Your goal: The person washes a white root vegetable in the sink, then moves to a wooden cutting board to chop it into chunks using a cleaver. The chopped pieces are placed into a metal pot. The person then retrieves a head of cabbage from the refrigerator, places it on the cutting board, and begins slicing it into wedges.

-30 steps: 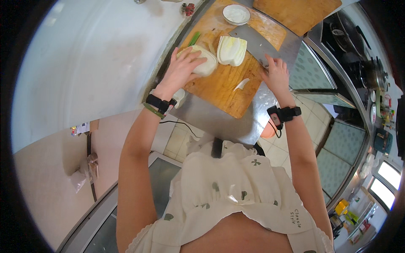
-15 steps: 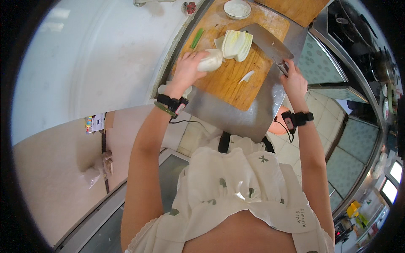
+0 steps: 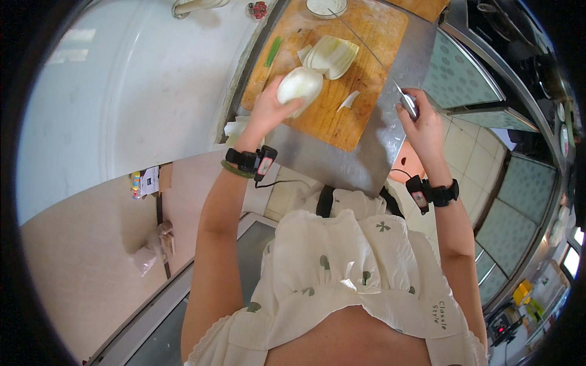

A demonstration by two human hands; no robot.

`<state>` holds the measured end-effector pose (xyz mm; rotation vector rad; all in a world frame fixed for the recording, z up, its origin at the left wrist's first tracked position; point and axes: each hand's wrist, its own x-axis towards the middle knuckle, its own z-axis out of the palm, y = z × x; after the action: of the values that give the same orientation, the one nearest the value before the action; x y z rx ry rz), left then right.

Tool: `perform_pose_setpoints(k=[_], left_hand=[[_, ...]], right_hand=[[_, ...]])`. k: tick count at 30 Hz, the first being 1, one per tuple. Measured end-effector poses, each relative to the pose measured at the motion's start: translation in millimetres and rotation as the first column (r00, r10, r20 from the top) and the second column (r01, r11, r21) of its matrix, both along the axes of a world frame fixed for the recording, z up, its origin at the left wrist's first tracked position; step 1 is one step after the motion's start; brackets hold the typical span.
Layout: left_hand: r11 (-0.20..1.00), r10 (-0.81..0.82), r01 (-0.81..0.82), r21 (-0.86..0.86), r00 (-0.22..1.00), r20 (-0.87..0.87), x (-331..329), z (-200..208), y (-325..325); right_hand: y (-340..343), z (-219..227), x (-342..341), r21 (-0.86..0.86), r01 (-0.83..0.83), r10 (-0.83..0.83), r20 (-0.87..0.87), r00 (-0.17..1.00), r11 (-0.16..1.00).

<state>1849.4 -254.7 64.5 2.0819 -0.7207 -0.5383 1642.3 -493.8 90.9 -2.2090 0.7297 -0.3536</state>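
My left hand (image 3: 266, 113) is closed around a pale chunk of napa cabbage (image 3: 301, 86), tilted so its broad whitish face shows, over the left side of a wooden cutting board (image 3: 326, 125). Just beyond it lies a stack of cut napa cabbage leaves (image 3: 332, 56) with yellowish edges. At the board's right, my right hand (image 3: 425, 125) grips a cleaver by its metal handle (image 3: 409, 107). Its blade is seen edge-on as a thin line reaching toward the far bowl. A small white cabbage scrap (image 3: 348, 100) and a green stalk (image 3: 273, 52) lie on the board.
A bowl of white powder (image 3: 326, 8) stands at the board's far edge. The board rests on a metal counter (image 3: 332, 165). A white sink-like surface (image 3: 146, 91) spreads to the left. Cabinets (image 3: 467, 76) and a stove (image 3: 519, 43) are on the right, an orange stool (image 3: 408, 163) below.
My left hand has tipped the cabbage chunk, so more of its whitish face shows. The cleaver has turned from its broad side to edge-on. The whole view has shifted slightly.
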Motion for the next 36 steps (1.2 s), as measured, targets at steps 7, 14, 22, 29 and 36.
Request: perform_pose_setpoints(k=[7,14,22,29,36], left_hand=[[0.996,0.094,-0.085,0.042,0.843,-0.529,1.5,5.4,1.2],[0.963,0.110,-0.251,-0.094,0.690,-0.716,-2.9,-14.6,14.7],[0.934,-0.002,-0.272,-0.231,0.642,-0.767,-11.6,-12.6,19.6],[0.927,-0.057,-0.248,-0.281,0.648,-0.759,-6.8,-20.4,22.5],[0.935,-0.124,-0.141,-0.326,0.732,-0.670,0.3,-8.0,11.9]], right_hand=[[1.4,-3.9,1.1,-0.027,-0.039,0.040,0.022,0.999,0.999],[-7.1,-45.1,40.8,-0.329,0.027,-0.044,-0.046,0.998,0.944],[-27.4,-87.9,79.4,-0.556,-0.094,0.039,-0.110,0.993,0.826],[-42.0,-102.5,86.2,-0.555,-0.153,0.117,-0.099,0.988,0.818],[-60.6,-104.1,87.9,-0.607,-0.148,0.120,-0.088,0.989,0.781]])
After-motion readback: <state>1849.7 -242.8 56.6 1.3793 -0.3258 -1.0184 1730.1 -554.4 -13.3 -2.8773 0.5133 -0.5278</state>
